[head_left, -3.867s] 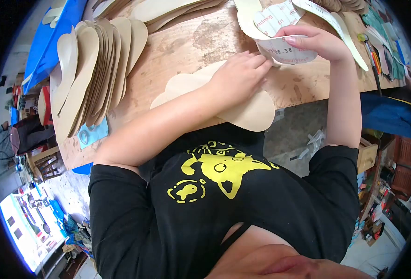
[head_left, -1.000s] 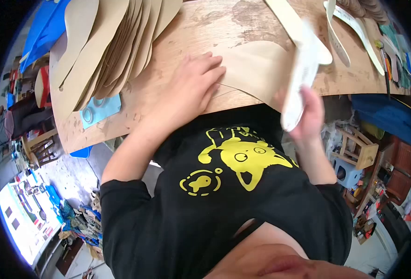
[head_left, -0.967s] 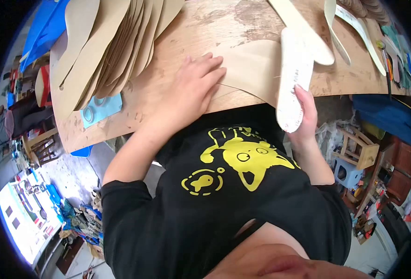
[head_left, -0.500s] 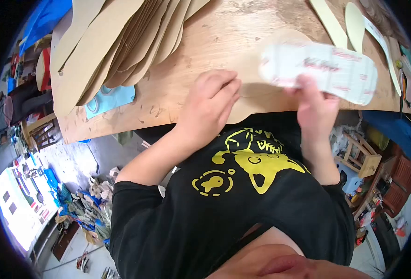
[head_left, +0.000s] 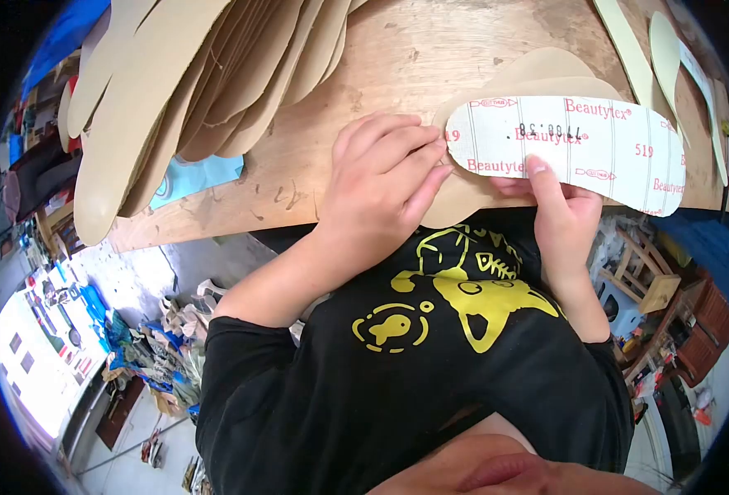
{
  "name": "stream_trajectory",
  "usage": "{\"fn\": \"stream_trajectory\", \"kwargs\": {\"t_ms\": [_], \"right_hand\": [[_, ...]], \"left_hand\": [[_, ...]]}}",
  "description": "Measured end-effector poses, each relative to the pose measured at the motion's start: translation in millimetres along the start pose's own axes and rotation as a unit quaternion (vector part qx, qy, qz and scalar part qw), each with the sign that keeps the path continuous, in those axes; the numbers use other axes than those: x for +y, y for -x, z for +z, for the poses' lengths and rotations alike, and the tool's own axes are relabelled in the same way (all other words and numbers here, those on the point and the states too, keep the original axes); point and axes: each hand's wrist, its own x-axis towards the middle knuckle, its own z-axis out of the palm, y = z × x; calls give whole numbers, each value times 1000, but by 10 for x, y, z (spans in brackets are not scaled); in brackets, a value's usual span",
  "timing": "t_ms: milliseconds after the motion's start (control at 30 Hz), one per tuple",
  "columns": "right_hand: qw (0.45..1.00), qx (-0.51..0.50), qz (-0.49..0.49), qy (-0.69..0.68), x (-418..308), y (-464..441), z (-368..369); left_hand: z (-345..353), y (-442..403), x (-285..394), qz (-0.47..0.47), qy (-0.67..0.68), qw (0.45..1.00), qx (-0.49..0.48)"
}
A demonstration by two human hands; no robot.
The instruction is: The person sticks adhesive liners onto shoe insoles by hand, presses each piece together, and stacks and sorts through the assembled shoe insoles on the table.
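Note:
A white insole-shaped piece (head_left: 628, 157) with red "Beautytex" print and black digits lies across my right hand (head_left: 558, 186), whose thumb presses on its face while the fingers are behind it. My left hand (head_left: 389, 169) is at the piece's left end, its fingers together and curled, the fingertips and thumb at the edge; the exact contact is partly hidden. Beneath and behind the printed piece, tan insole shapes (head_left: 546, 66) rest on the wooden table (head_left: 405, 49), one reaching the front edge between my hands.
A fanned stack of tan insole shapes (head_left: 240, 74) stands at the left, by a light blue sheet with rings (head_left: 207, 177). Cream strips (head_left: 624, 45) and a cream curved piece (head_left: 665, 62) lie at the back right. A wooden stool (head_left: 649, 272) is below the right edge.
The printed piece has turned from upright to lengthwise, and its print now faces up sharply. My left hand has moved right to its end. The view has shifted, with the stack looming larger.

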Motion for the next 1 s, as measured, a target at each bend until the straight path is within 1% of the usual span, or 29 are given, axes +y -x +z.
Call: {"fn": "stream_trajectory", "kwargs": {"t_ms": [233, 367, 467, 567, 667, 700, 767, 833, 867, 900, 967, 1000], "right_hand": [[1000, 4, -1, 6, -15, -15, 36], [1000, 9, 23, 7, -48, -14, 51], [1000, 14, 24, 1, -53, 4, 86], [999, 13, 30, -30, -33, 18, 90], [999, 10, 45, -25, -27, 37, 29], [999, -3, 41, -21, -23, 21, -18], [992, 16, -86, 90, -67, 31, -161], [989, 84, -116, 26, -195, 36, -490], [978, 174, -103, -39, -273, 19, -589], [970, 190, -147, -44, -316, -3, -788], [970, 210, -123, -2, -335, -46, -1063], [976, 199, -93, 18, -361, -64, -1133]], "left_hand": [[7, 4, -9, -5, 2, 1000, 7], [-15, 8, -20, -4, 6, 1000, -10], [-94, -110, 72, -49, 19, 997, -51], [-71, -315, 120, 15, 41, 995, -85], [-38, -457, 252, 8, 15, 987, -158], [-33, -476, 293, -3, 7, 987, -163], [-23, -513, 356, -21, -14, 984, -175], [1, -545, 380, -46, -10, 981, -188], [9, -557, 388, -55, -21, 980, -191], [22, -569, 402, -66, -32, 979, -192], [40, -593, 454, -75, -59, 975, -201], [40, -607, 479, -76, -76, 973, -203]]}}
